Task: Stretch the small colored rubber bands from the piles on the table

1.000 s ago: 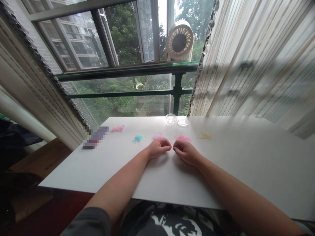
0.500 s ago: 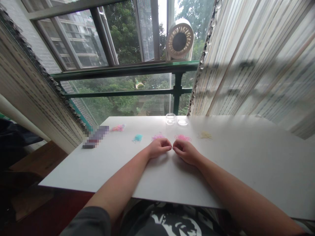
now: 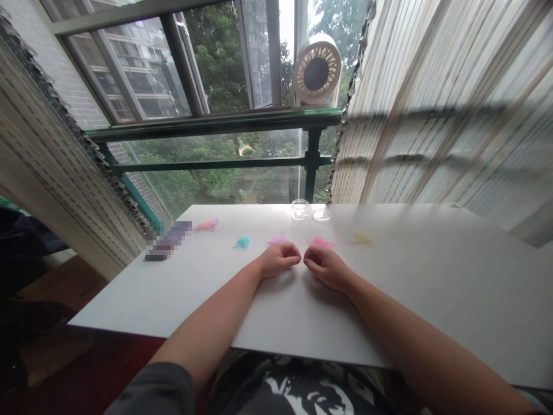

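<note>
My left hand (image 3: 280,259) and my right hand (image 3: 326,266) are over the middle of the white table, fingertips facing each other across a narrow gap. Both are closed in a pinch; anything between the fingers is too small to make out. Just beyond the left hand lies a lilac pile of thin bands (image 3: 277,240), partly covered by it. A pink pile of bands (image 3: 320,242) sits right behind my right hand. Farther left is a turquoise pile (image 3: 242,242), and to the right a yellow pile (image 3: 362,237).
A clear round jar (image 3: 299,210) stands at the table's far edge beside a clear lid (image 3: 321,215). A mixed pink-orange pile (image 3: 208,225) lies at the back left, near a blurred-out dark object (image 3: 168,241). A white fan (image 3: 317,69) stands by the window; striped curtains (image 3: 415,104) hang either side.
Both hands keep almost the same place and pinch. The curtains have shifted: the right one's edge has swung slightly left.
</note>
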`<action>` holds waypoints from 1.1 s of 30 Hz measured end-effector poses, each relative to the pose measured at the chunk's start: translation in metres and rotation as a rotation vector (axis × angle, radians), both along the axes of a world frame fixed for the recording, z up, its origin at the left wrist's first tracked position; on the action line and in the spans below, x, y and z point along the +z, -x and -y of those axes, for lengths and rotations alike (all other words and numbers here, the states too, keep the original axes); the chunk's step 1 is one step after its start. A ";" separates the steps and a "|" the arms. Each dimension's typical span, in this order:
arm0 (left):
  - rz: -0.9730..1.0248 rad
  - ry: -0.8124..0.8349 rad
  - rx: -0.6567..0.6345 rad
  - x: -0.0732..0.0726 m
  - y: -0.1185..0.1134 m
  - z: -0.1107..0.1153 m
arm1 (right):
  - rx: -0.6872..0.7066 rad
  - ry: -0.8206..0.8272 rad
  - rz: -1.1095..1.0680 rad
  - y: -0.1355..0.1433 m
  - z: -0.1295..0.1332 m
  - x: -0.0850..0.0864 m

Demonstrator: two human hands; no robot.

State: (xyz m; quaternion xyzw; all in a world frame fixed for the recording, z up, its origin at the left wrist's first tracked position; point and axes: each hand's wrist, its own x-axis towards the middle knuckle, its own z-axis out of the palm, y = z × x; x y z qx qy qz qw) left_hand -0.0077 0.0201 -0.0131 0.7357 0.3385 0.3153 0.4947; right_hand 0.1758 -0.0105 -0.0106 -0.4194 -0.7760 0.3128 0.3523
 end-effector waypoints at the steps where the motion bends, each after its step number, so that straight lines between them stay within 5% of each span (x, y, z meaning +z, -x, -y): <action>1: 0.000 -0.003 0.002 0.000 0.000 0.000 | 0.002 0.002 -0.005 0.000 0.000 0.000; 12: -0.012 -0.169 0.090 0.004 0.002 0.001 | 0.020 -0.011 0.006 -0.002 -0.001 -0.001; 16: -0.089 -0.253 0.164 0.017 0.025 -0.007 | 0.025 -0.009 0.019 -0.003 -0.002 -0.003; 22: -0.342 -0.375 0.715 0.023 0.116 -0.026 | 0.032 -0.002 0.051 -0.003 -0.001 -0.004; 26: -0.454 -0.340 1.003 0.014 0.141 -0.028 | 0.033 0.001 0.079 -0.003 -0.001 -0.003; 33: -0.515 -0.290 0.885 0.010 0.128 -0.025 | 0.035 -0.003 0.086 -0.004 -0.002 -0.005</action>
